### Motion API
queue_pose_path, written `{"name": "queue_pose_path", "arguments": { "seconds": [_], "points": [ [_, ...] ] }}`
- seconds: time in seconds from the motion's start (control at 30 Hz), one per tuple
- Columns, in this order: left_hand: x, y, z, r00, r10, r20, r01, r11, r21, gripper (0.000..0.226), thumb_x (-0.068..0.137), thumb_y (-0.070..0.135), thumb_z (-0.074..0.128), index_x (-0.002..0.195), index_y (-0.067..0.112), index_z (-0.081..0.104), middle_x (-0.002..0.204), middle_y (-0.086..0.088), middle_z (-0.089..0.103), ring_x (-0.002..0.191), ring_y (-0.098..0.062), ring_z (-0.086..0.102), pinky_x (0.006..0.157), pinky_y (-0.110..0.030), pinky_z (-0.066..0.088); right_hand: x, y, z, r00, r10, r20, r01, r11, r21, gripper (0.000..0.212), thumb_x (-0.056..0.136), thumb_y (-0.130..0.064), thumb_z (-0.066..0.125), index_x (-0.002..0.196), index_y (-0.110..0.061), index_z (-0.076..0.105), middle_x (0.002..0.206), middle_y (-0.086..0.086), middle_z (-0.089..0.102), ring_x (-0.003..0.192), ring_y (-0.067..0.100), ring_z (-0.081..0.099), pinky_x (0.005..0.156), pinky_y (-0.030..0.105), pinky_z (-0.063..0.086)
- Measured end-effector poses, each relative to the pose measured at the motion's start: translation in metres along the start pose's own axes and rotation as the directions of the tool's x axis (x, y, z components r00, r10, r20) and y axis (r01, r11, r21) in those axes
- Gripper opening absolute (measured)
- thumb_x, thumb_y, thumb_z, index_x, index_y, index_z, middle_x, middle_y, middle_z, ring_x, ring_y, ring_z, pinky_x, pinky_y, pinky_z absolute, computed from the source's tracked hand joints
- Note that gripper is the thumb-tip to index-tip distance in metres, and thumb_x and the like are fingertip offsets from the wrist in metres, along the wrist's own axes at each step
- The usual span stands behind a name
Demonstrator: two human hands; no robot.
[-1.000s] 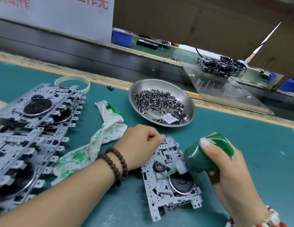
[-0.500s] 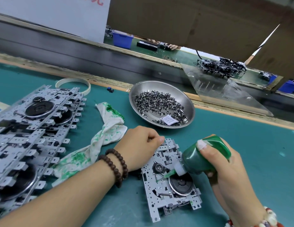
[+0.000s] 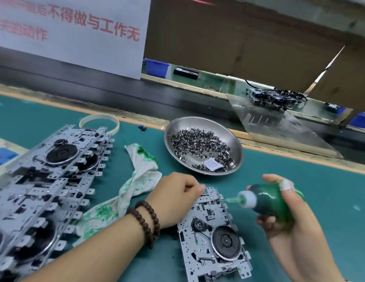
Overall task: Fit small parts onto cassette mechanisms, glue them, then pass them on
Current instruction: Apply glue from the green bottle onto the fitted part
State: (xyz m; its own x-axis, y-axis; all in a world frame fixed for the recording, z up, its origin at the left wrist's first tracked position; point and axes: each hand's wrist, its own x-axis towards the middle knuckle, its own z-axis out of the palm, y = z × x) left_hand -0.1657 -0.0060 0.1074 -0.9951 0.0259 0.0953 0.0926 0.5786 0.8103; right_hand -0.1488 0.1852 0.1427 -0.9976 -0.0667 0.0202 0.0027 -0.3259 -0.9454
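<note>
Hands at a cassette mechanism [image 3: 213, 235], glue bottle [image 3: 267, 202] at its far edge.
Right hand [image 3: 287, 216] grips the bottle; left hand [image 3: 173, 200], fingers curled, pinches the mechanism's top corner beside a stained rag [image 3: 136, 180].

Teal surface [image 3: 320, 180] across lower frame; dark conveyor belt [image 3: 96, 86] behind; white notice [image 3: 75, 37] upper left; brown cardboard [image 3: 238, 47] upper right.

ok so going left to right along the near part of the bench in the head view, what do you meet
stack of cassette mechanisms → green-stained rag → left hand, fingers curled at the edge of the single mechanism → green glue bottle gripped in the right hand
</note>
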Motion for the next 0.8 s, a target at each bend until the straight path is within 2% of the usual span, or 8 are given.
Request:
{"name": "queue_pose_path", "arguments": {
  "seconds": [0.1, 0.27, 0.37, 0.43, 0.57, 0.67, 0.73, 0.8],
  "points": [
    [-0.001, 0.001, -0.001, 1.000, 0.002, 0.010, -0.002, 1.000, -0.022, 0.032, 0.093, 0.036, 0.049, 0.077, 0.012, 0.065, 0.049, 0.011, 0.046, 0.045, 0.000, 0.040, 0.048, -0.011, 0.033, 0.001, -0.004, 0.004, 0.996, 0.087, -0.017, -0.086, 0.993, 0.075, 0.025, 0.070, -0.031, 0.048, 0.072, -0.017, 0.069, 0.062, 0.012, 0.065, 0.037, 0.012, 0.053, 0.034, 0.014, 0.043],
    [-0.004, 0.006, -0.003, 1.000, -0.010, 0.028, 0.011, 0.999, -0.043, 0.030, 0.091, 0.034, 0.051, 0.063, 0.022, 0.056, 0.044, 0.013, 0.040, 0.047, -0.001, 0.037, 0.052, -0.013, 0.033, 0.002, -0.001, 0.005, 0.946, 0.324, 0.022, -0.325, 0.944, 0.057, 0.041, 0.061, -0.047, 0.053, 0.060, -0.010, 0.070, 0.042, 0.016, 0.046, 0.022, 0.016, 0.033, 0.027, 0.012, 0.027],
    [-0.005, 0.009, -0.006, 0.999, -0.034, 0.019, 0.036, 0.997, -0.066, 0.030, 0.091, 0.032, 0.052, 0.065, 0.019, 0.059, 0.047, 0.012, 0.041, 0.048, 0.000, 0.036, 0.051, -0.012, 0.033, 0.008, 0.001, -0.003, 0.932, 0.352, 0.093, -0.357, 0.933, 0.044, 0.041, 0.062, -0.047, 0.058, 0.069, -0.010, 0.075, 0.055, 0.019, 0.059, 0.033, 0.020, 0.047, 0.028, 0.019, 0.034],
    [-0.006, 0.013, -0.008, 0.998, -0.057, 0.004, 0.057, 0.993, -0.099, 0.029, 0.092, 0.030, 0.052, 0.065, 0.022, 0.061, 0.048, 0.013, 0.043, 0.049, 0.001, 0.038, 0.052, -0.011, 0.032, 0.013, 0.001, -0.008, 0.930, 0.329, 0.162, -0.320, 0.944, -0.075, 0.030, 0.066, -0.035, 0.078, 0.078, -0.008, 0.076, 0.071, 0.015, 0.070, 0.050, 0.021, 0.064, 0.036, 0.024, 0.046],
    [-0.008, 0.021, -0.014, 0.996, -0.082, -0.046, 0.077, 0.993, -0.088, 0.025, 0.094, 0.030, 0.050, 0.074, 0.027, 0.066, 0.070, 0.003, 0.055, 0.062, -0.007, 0.044, 0.053, -0.008, 0.032, 0.015, 0.001, -0.019, 0.920, 0.224, 0.323, -0.183, 0.971, -0.154, 0.060, 0.039, -0.028, 0.088, 0.095, -0.010, 0.074, 0.089, 0.013, 0.073, 0.081, 0.017, 0.070, 0.067, 0.024, 0.055],
    [-0.006, 0.027, -0.017, 0.994, -0.057, -0.094, 0.053, 0.998, -0.039, 0.024, 0.093, 0.029, 0.052, 0.076, 0.025, 0.068, 0.069, 0.002, 0.057, 0.060, -0.006, 0.044, 0.053, -0.009, 0.033, 0.015, -0.001, -0.021, 0.978, 0.017, 0.210, 0.049, 0.950, -0.308, 0.045, 0.060, -0.019, 0.077, 0.101, -0.011, 0.062, 0.092, 0.002, 0.073, 0.079, 0.005, 0.066, 0.069, 0.013, 0.048],
    [-0.004, 0.034, -0.020, 0.993, -0.031, -0.113, 0.030, 0.999, -0.012, 0.024, 0.092, 0.028, 0.053, 0.079, 0.018, 0.070, 0.069, 0.000, 0.059, 0.059, -0.005, 0.044, 0.053, -0.008, 0.034, 0.018, 0.003, -0.027, 0.994, -0.060, 0.090, 0.090, 0.920, -0.382, 0.038, 0.071, -0.004, 0.076, 0.100, -0.018, 0.056, 0.091, -0.006, 0.074, 0.082, 0.003, 0.066, 0.070, 0.013, 0.048],
    [0.001, 0.040, -0.024, 0.991, 0.012, -0.134, -0.011, 1.000, 0.002, 0.026, 0.091, 0.027, 0.054, 0.076, 0.012, 0.070, 0.065, 0.000, 0.056, 0.057, -0.007, 0.044, 0.052, -0.011, 0.032, 0.018, 0.006, -0.028, 0.996, -0.090, -0.015, 0.066, 0.823, -0.563, 0.042, 0.072, -0.009, 0.076, 0.096, -0.031, 0.049, 0.093, -0.009, 0.072, 0.095, 0.011, 0.064, 0.083, 0.021, 0.047]
  ]
}}
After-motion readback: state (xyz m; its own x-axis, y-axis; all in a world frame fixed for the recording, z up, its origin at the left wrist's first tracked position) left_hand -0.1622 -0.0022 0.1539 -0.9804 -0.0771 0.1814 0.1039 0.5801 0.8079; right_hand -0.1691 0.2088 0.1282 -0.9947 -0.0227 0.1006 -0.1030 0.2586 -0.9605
